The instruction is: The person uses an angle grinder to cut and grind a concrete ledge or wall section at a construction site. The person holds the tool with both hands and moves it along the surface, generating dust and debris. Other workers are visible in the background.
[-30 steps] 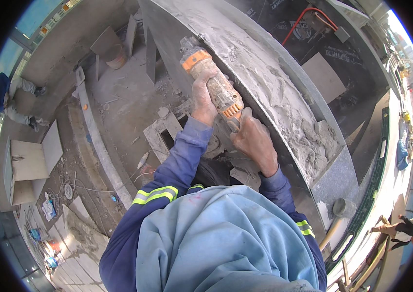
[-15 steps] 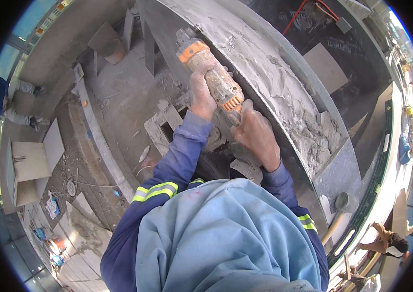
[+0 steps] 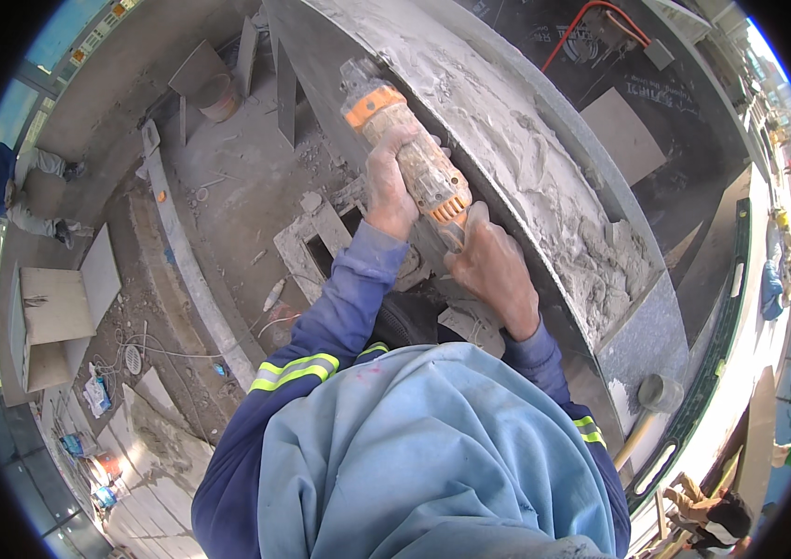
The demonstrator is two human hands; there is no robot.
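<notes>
A dusty orange angle grinder (image 3: 428, 166) lies slantwise in front of me, its head pointing up and left. My left hand (image 3: 390, 191) is wrapped round the middle of its body. The rear end, below the orange vents, is in my right hand (image 3: 498, 270). The grinder's head is beside the edge of a long curved stone panel (image 3: 325, 65); dust and the angle keep me from telling whether it touches. Along the panel's top runs rough grey mortar (image 3: 526, 154). No disc can be made out.
A mallet (image 3: 661, 393) and a long green level (image 3: 693, 401) are at the right. Below left, a dusty box-like piece with a slot (image 3: 307, 238) stands near my forearm. Cables, a bucket (image 3: 218, 98) and boards (image 3: 60, 307) lie further left. A person (image 3: 18, 191) is at the far left; another at lower right.
The grinder has shifted very slightly right and down, with both hands still round it. At the lower right, another person has moved downward.
</notes>
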